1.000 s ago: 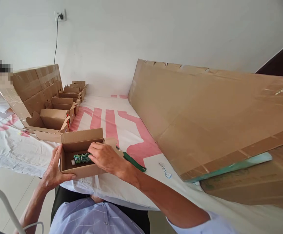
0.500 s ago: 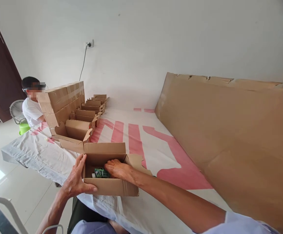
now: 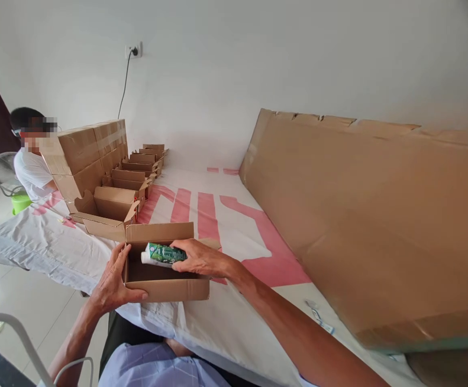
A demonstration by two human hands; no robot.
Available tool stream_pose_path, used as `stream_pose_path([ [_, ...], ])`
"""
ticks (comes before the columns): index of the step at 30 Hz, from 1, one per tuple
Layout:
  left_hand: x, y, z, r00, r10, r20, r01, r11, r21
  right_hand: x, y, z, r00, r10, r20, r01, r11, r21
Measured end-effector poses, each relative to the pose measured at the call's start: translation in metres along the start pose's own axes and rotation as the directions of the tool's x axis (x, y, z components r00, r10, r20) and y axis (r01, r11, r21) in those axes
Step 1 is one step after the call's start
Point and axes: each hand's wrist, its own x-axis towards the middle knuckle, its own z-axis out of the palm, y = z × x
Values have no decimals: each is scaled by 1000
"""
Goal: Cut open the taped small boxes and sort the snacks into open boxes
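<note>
An open cardboard box [image 3: 165, 288] sits at the near edge of a table covered with a white and pink sheet [image 3: 201, 204]. My left hand [image 3: 115, 279] grips the box's left wall, thumb on the front face. My right hand [image 3: 201, 258] holds a green and white tube [image 3: 162, 254] with a white cap, lifted level with the box's top opening. The tube lies horizontally, cap pointing left.
A row of open cardboard boxes [image 3: 113, 207] runs back along the left, beside a stack of taped cartons [image 3: 84, 156]. A person in a white shirt [image 3: 32, 169] sits behind them. A large flat cardboard sheet [image 3: 363, 215] leans over the right side.
My right hand has lifted the tube from the bottom of the box up to its opening. The camera view has shifted slightly.
</note>
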Motion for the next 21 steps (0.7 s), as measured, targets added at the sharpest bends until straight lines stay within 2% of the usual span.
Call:
stream_pose_path([
  [4, -5, 9, 3, 999, 47, -15, -46, 998, 30, -20, 10, -10, 994, 47, -95, -21, 966, 258],
  [9, -13, 15, 5, 992, 116, -43, -112, 989, 93, -26, 21, -14, 994, -29, -102, 75, 872, 485],
  [12, -13, 16, 2, 993, 108, -42, -104, 990, 99, -26, 23, -15, 990, -58, -129, 127, 765, 631],
  [16, 1, 10, -3, 999, 46, -24, -44, 997, 70, -26, 23, -12, 985, -28, -168, 153, 577, 802],
  [21, 23, -4, -13, 998, -62, 1, 62, 996, 62, -27, 16, -3, 986, -24, -165, 162, 374, 913],
])
